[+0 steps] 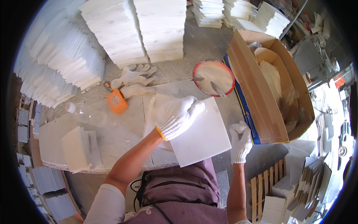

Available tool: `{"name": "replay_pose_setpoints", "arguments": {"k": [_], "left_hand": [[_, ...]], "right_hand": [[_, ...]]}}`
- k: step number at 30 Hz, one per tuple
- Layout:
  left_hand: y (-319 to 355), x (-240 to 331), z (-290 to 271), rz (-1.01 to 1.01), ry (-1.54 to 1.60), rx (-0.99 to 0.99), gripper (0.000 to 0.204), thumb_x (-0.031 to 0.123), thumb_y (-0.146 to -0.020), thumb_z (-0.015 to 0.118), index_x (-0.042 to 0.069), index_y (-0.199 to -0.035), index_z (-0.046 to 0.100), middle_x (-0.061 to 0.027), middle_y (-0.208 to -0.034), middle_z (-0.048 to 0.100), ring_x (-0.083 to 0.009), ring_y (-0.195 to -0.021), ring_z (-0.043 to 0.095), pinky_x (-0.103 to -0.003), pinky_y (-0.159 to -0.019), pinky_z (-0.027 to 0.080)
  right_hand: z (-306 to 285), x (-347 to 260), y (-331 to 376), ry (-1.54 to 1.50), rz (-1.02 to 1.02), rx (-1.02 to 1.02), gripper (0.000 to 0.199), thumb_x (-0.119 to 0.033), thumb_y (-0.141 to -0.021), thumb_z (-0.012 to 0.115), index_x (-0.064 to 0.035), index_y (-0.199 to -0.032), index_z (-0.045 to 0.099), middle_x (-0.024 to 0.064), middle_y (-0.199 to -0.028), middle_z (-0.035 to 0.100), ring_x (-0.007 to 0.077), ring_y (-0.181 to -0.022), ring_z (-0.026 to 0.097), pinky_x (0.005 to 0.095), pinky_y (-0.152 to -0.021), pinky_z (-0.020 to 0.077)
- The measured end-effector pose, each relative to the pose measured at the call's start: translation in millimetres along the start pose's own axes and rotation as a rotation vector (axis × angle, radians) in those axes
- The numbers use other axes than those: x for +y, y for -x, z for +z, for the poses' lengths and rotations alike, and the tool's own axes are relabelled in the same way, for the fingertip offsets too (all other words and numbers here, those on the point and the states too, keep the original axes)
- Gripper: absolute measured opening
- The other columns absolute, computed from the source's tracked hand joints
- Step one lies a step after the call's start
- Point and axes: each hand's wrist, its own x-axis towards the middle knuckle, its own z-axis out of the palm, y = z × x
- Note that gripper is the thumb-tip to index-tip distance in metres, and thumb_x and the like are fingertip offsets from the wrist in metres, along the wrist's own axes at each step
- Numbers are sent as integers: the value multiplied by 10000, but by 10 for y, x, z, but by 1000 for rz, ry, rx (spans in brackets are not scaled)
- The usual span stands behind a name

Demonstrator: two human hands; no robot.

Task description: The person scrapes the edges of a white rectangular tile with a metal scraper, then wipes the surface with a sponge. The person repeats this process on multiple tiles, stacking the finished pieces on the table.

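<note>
A square white tile point(203, 136) lies on the worktable in front of me, turned at an angle, with its near corner out over the table edge. Another white tile or sheet shows partly beneath its left side. My left hand point(181, 116), in a white knit glove with a yellow cuff, rests over the tile's upper left part. Its fingers are closed, and what they hold, if anything, is hidden. Just beyond the tile's right corner is my right hand point(240, 143), gloved too. Its fingers are curled together; whatever is in them is too small to make out.
A red-rimmed bowl of pale powder point(214, 76) holds two metal blades. An open cardboard box point(257, 89) stands at right. Spare gloves point(136, 76), an orange box point(117, 101), a plastic bottle point(87, 114) and small tiles point(76, 149) lie left. Tall tile stacks point(115, 30) rise behind.
</note>
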Motion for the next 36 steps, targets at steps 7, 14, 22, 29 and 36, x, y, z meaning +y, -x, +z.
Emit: {"name": "replay_pose_setpoints", "arguments": {"k": [7,14,22,29,36], "left_hand": [[71,-128,90,144,-116,56,145,179,-941,603,67,-1031,617,-143,-827,613,-325,-755,601,-430,-675,465],[28,75,-55,-39,-33,-62,119,148,-962,568,51,-1020,605,-142,-830,596,-295,-744,589,-394,-665,459],[79,-230,62,-17,234,5,216,217,-985,575,25,-1075,613,-80,-882,650,-165,-797,610,-323,-706,473],[-161,130,-630,-121,359,273,436,286,-958,625,10,-1288,552,-128,-1100,650,-175,-999,630,-294,-883,493],[70,138,-766,-565,791,232,623,389,-938,644,-10,-1375,449,-57,-1189,599,-122,-1110,579,-284,-905,503]], "right_hand": [[-138,-131,121,28,48,21,670,-28,-760,765,5,-1365,479,153,-1109,652,293,-1027,624,395,-946,473],[-570,-558,522,-766,387,-116,678,-295,-871,733,26,-1383,425,149,-1110,642,232,-1000,640,351,-872,518],[-406,-858,326,-983,598,-592,312,-217,-959,636,29,-1151,639,10,-925,665,83,-784,568,265,-691,469],[-281,-940,166,-1188,657,-444,230,-270,-972,601,-42,-969,636,59,-791,629,166,-703,616,301,-621,479],[-29,-1252,-182,-1540,824,-372,317,-332,-975,612,-45,-1110,613,66,-919,663,160,-720,612,296,-609,487]]}}
